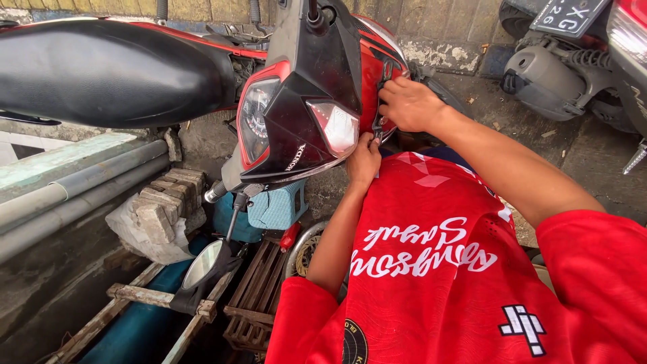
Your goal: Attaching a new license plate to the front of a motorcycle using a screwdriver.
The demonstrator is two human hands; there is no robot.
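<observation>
Both hands press the red front panel [377,74] beside the headlight cover [303,114]. The right hand [408,104] has its grip curled over the panel edge; the left hand [364,162] pinches it below. Open ground lies to the right.

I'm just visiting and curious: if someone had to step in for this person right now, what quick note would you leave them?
Left hand: pressed against the lower edge of the motorbike's front panel, beside the headlight; whether it grips anything cannot be seen.
Right hand: fingers tucked into the seam of the red side fairing behind the panel.
The panel is still on the bike. The mirror hangs low on its stem.
Done: nothing visibly removed. Left: likely freeing or seating that panel edge.
</observation>
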